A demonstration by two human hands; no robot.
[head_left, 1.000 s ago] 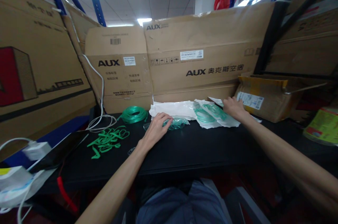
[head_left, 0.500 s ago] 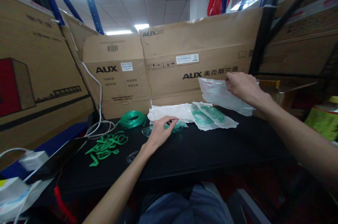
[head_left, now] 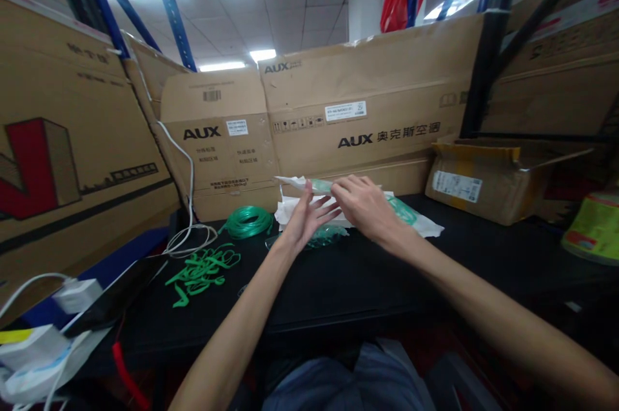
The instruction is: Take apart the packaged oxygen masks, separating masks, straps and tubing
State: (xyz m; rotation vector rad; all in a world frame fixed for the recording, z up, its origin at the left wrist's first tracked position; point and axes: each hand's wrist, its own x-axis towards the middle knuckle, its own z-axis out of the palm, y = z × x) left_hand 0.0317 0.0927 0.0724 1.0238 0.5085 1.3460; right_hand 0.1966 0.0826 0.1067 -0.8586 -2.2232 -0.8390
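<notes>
In front of me I hold up a thin white plastic pouch (head_left: 290, 181), tilted nearly edge-on, with something pale green showing in it. My right hand (head_left: 365, 204) pinches the pouch's right end with curled fingers. My left hand (head_left: 309, 220) is beside and below it, thumb up against the pouch and fingers spread. Beneath my hands a crumpled clear-green plastic piece (head_left: 329, 237) lies on the black table. Behind it are white pouches (head_left: 428, 225), partly hidden by my hands, one with green coiled tubing (head_left: 403, 210) inside.
To the left lie a green tubing coil (head_left: 249, 222), tangled green strips (head_left: 200, 272) and a white cable (head_left: 191, 243). Cardboard panels (head_left: 309, 91) wall the back. An open carton (head_left: 478, 185) and a yellow-green labelled container (head_left: 594, 227) stand at right; power adapters (head_left: 80, 295) at left.
My right hand has come left from in front of the carton, bringing the white pouch. My left hand has risen off the clear-green plastic to meet it. The view has shifted slightly.
</notes>
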